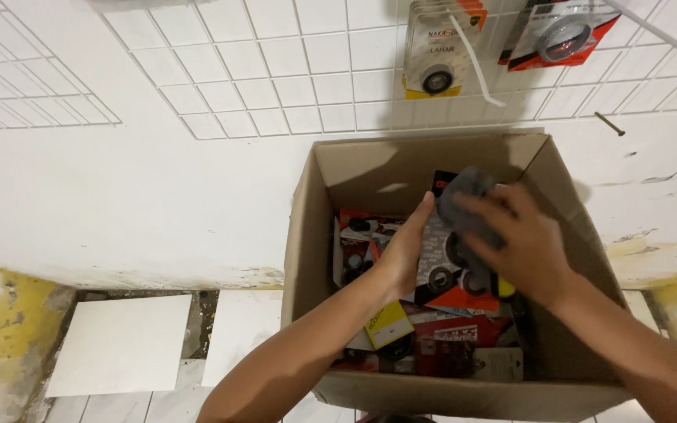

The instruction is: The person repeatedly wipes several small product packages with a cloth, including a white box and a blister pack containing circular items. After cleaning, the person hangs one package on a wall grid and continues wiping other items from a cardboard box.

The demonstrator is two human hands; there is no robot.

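Left hand (405,251) grips the packaged part (444,266) by its left edge; right hand (523,239), fingers closed, presses a grey cloth (464,200) against its face, above the cardboard box (307,227).

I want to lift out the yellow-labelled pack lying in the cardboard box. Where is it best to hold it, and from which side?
Probably grip the yellow-labelled pack by its flat near edge, coming from above on the box's open left side. It lies flat on the other packs, beneath the left hand, so that wrist blocks the far end.

White wall (119,204) with wire grid (276,70) above; below the wall, pale floor tiles (123,345), yellow-stained patch left.
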